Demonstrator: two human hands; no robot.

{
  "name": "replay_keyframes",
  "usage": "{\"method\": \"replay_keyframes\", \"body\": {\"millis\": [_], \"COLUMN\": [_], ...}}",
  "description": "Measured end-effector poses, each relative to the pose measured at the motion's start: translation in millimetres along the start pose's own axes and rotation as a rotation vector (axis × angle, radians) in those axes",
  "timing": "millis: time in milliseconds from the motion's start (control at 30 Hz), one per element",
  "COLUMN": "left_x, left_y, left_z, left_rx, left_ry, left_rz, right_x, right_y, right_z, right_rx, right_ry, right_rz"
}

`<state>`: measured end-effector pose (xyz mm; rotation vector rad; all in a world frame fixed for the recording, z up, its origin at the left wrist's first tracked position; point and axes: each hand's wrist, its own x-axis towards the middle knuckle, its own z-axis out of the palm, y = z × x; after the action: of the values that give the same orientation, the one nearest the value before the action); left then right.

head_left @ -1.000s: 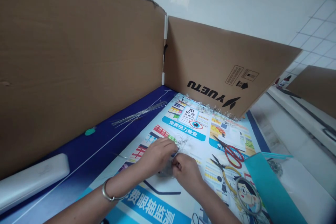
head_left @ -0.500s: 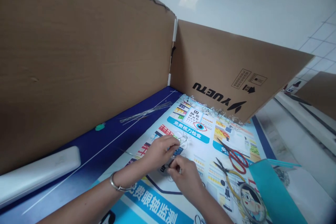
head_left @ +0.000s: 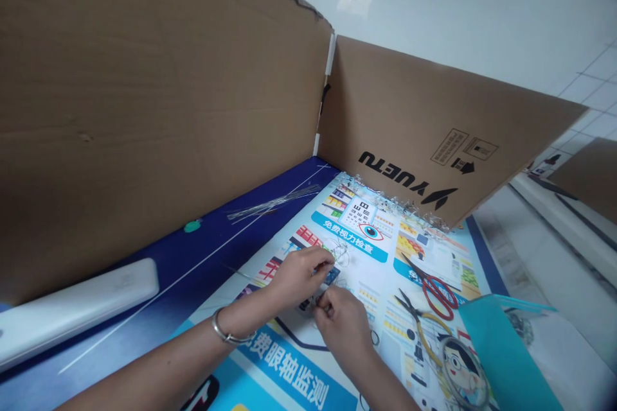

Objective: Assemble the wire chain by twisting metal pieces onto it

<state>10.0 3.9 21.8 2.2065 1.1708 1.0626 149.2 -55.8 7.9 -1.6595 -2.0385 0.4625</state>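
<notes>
My left hand [head_left: 303, 275], with a silver bangle [head_left: 226, 329] on its wrist, is closed in a pinch over the printed mat. Thin wire [head_left: 341, 250] curls out in loose loops just beyond its fingertips. Just below and to the right, my right hand [head_left: 343, 322] is pinched as well, with fine wire at its fingers. The two hands are close together but apart. What lies inside each pinch is mostly hidden by the fingers. A bundle of straight wires [head_left: 272, 203] lies on the dark blue strip beyond my left hand.
Right of my hands lie red-handled scissors [head_left: 438, 295], yellow-handled pliers [head_left: 418, 318] and a wire coil [head_left: 448, 380]. A teal folder [head_left: 501, 347] sits farther right. Cardboard panels [head_left: 434, 122] stand behind and left, with wire pieces [head_left: 395, 204] along one. A white bar [head_left: 81, 308] lies left.
The whole view has shifted slightly. Both hands stay pinched at nearly the same spot on the mat, with only small finger movement.
</notes>
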Motion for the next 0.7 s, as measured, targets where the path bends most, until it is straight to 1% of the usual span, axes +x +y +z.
{"method": "replay_keyframes", "body": {"millis": [200, 300, 467, 567, 700], "left_x": [0, 0, 0, 1, 1], "left_y": [1, 1, 2, 3, 3], "left_z": [-1.2, -1.1, -2.0, -2.9, -3.4], "left_rx": [0.009, 0.012, 0.011, 0.007, 0.005], "left_ry": [0.012, 0.012, 0.010, 0.011, 0.016], "left_rz": [-0.051, -0.064, -0.069, -0.074, -0.080], "right_x": [0, -2, 0, 2, 3], "right_y": [5, -2, -18, -22, -19], "right_z": [-5, -6, -1, 3, 6], "right_rx": [0.047, 0.064, -0.053, -0.130, -0.140], "right_ry": [-0.012, -0.001, 0.026, 0.017, -0.012], "right_rz": [0.033, -0.019, -0.137, -0.137, -0.138]}}
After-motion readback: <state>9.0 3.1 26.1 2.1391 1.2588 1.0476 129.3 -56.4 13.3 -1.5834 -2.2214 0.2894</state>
